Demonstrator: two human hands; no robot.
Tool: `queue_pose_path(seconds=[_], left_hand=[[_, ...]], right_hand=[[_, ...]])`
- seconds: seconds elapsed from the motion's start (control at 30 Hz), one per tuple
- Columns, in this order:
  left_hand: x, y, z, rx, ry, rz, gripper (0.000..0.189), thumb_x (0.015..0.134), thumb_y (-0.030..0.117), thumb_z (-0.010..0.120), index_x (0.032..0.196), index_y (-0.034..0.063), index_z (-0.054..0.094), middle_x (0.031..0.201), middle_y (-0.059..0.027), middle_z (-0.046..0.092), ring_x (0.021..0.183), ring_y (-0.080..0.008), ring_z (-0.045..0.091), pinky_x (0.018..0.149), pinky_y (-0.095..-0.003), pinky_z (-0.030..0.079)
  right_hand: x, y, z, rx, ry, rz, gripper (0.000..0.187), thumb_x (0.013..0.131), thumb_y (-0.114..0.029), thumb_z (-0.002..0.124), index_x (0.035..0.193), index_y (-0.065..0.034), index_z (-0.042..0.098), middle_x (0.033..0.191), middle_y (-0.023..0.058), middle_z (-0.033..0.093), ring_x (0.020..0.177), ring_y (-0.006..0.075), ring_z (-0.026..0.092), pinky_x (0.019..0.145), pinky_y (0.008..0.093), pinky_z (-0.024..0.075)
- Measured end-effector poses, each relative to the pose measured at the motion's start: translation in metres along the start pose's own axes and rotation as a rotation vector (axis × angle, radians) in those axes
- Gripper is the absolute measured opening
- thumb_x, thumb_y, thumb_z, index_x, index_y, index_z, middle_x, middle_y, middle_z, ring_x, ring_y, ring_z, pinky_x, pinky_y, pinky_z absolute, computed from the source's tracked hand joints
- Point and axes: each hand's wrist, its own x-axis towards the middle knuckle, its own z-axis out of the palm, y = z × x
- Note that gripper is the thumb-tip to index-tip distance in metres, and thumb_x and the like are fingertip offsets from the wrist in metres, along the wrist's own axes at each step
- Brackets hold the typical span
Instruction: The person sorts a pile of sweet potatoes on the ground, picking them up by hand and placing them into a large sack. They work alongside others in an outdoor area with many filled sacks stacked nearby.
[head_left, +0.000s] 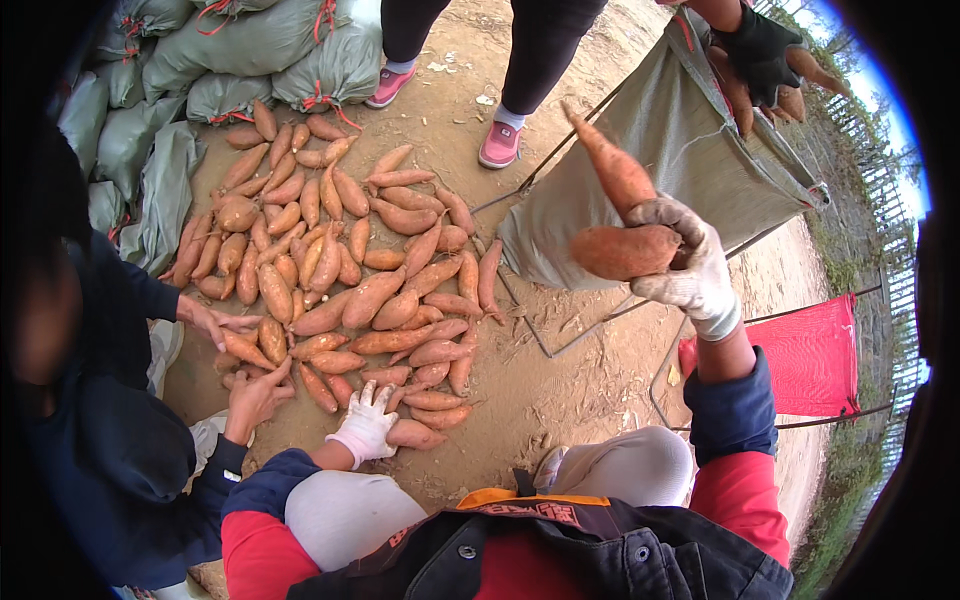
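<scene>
Raised on the right, my right hand in a soiled white knit glove grips two sweet potatoes. The upper one, a long sweet potato, points away from me with a thin tip. A rounder sweet potato lies crosswise below it. Down at the near edge of a heap of sweet potatoes, my gloved left hand rests with fingers spread, touching the roots there. Its palm side is hidden. Close to its fingers lies one more sweet potato on the dirt ground.
A grey-green woven sack hangs open on a metal frame; a co-worker's black-gloved hand holds sweet potatoes over it. Another person's bare hands touch the heap at left. Filled sacks are stacked behind. A red mesh bag hangs at right.
</scene>
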Motion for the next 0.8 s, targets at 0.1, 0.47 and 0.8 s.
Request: queue_pose_path(seconds=[0.1,0.47,0.8], left_hand=[[-0.001,0.009,-0.003,0.117,-0.157,-0.055,0.064,0.068,0.045,0.079,0.126,0.0212,0.066,0.162,-0.0194,0.021,0.144,-0.0531,0.022,0.107,-0.0703,0.029],[0.0,-0.001,-0.013,-0.105,-0.208,-0.123,0.08,0.062,0.054,0.082,0.132,0.0194,0.063,0.158,-0.0284,0.022,0.138,-0.0527,0.032,0.11,-0.0587,0.035],[0.005,0.001,-0.184,-2.134,-0.129,0.148,0.076,0.092,0.047,0.057,0.149,0.0014,0.035,0.143,-0.0219,0.048,0.131,-0.0375,0.05,0.108,-0.0468,0.045]], right_hand=[[-0.035,-0.053,-0.061,-0.339,0.531,-0.156,0.061,0.064,-0.01,0.087,0.119,0.0029,0.063,0.122,0.0104,0.058,0.118,0.0215,0.056,0.104,0.0343,0.0417],[0.029,-0.065,-0.21,-1.325,0.618,0.103,0.053,0.076,-0.032,0.078,0.122,-0.0085,0.067,0.114,0.0217,0.064,0.102,0.0359,0.065,0.093,0.0415,0.0502],[-0.013,-0.027,-0.035,0.024,0.081,0.043,0.046,0.085,-0.022,0.081,0.121,0.0004,0.064,0.11,0.0048,0.066,0.101,0.0114,0.06,0.09,0.0292,0.0498]])
